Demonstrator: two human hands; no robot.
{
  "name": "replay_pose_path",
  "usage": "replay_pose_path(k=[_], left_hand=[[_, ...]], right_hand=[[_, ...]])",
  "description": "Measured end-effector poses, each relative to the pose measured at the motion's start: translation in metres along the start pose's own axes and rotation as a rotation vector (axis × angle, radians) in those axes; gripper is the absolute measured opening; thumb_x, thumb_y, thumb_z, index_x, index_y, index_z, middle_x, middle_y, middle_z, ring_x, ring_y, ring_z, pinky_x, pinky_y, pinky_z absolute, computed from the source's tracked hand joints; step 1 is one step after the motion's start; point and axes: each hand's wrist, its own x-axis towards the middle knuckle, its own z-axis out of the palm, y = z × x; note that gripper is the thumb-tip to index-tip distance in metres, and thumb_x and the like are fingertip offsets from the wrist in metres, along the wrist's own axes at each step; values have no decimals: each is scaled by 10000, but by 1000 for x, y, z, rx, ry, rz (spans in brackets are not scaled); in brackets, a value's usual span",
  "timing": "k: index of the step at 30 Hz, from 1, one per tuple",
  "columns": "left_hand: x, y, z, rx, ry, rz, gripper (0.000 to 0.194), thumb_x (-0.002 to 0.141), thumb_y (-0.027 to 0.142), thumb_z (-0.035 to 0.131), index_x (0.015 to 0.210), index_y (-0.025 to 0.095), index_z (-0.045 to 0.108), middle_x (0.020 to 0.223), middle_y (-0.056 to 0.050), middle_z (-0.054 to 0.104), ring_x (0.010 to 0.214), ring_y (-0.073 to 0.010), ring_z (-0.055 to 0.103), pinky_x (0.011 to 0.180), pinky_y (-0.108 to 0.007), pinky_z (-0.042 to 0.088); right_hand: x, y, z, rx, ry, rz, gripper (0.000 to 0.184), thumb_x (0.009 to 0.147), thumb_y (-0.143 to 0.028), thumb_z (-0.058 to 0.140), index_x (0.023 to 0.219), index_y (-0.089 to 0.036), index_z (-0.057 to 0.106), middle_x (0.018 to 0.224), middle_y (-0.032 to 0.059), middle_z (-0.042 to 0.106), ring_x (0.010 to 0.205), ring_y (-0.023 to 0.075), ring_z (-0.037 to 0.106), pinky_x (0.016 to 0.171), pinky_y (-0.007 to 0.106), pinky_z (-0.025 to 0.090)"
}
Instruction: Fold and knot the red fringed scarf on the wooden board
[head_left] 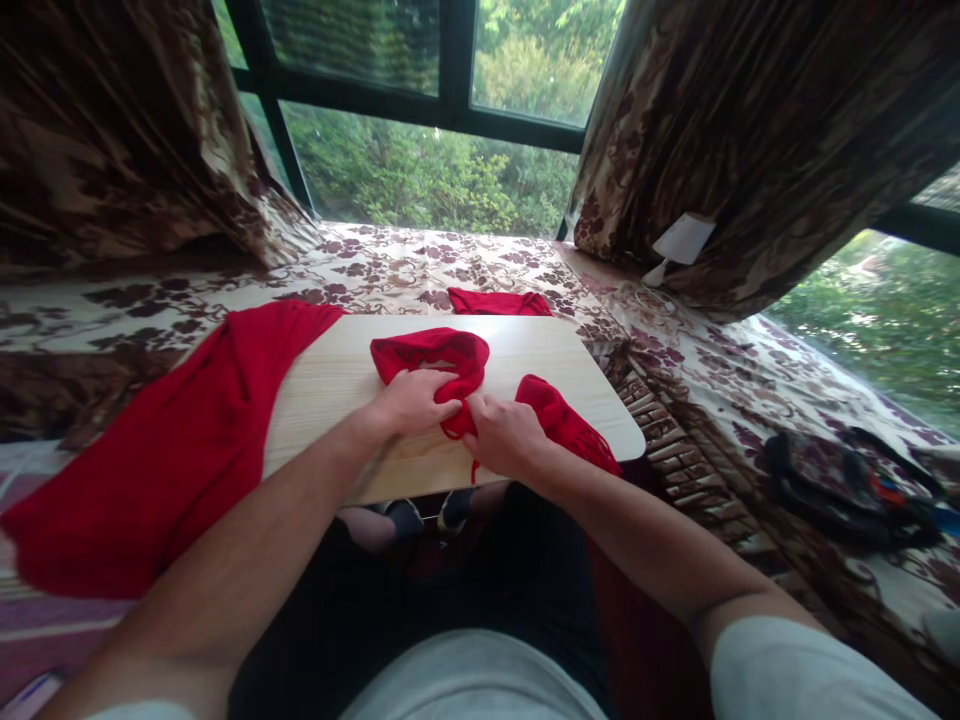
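Observation:
On the pale wooden table lies a red scarf [472,355], laid in a rounded loop with its near part bunched together. My left hand [417,402] grips the near side of the loop, thumb and fingers closed on the cloth. Right beside it my right hand [508,436] pinches the bunched part, with a few red strands hanging below. The fingertips of both hands are partly hidden by the fabric. To the right of my right hand lies a folded red piece with a fringed end [559,418]; whether it joins the loop cannot be seen.
A large red cloth [180,450] drapes over the table's left side. More red fabric [499,302] shows past the far edge of the table [315,410]. A white lamp [682,240] stands at the back right, and a dark bag [840,490] lies on the right.

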Motion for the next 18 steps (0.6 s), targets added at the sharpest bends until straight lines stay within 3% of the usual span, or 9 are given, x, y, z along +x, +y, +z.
replay_pose_path(k=[5,9,13,18], left_hand=[[8,-16,-5,-253,-40,-58,522,909,535,429,1263,233,665,1305,-46,672,1180,-264,618,1052,-346,417],[8,-26,-5,-486,-14,-64,537,892,547,434,1202,197,697,1246,-52,700,1145,-262,628,1052,-353,429],[11,-32,-1,-539,-6,-73,522,885,540,448,1148,179,719,1195,-69,718,1102,-273,645,1019,-369,457],[13,-37,1,-555,-28,-85,524,867,530,491,1177,166,706,1194,-80,715,1091,-280,651,994,-377,477]], right_hand=[[21,2,-7,235,224,76,146,845,-300,540,933,-195,591,991,89,674,913,230,632,763,306,457],[43,8,-4,768,199,192,117,784,-272,551,864,-195,587,824,29,682,781,189,631,669,271,468],[52,5,7,1241,112,292,240,763,-306,612,962,-171,613,805,33,691,733,184,654,605,256,502],[47,-2,13,1344,136,288,509,667,-302,766,1132,-175,605,989,58,703,864,198,680,682,269,556]])
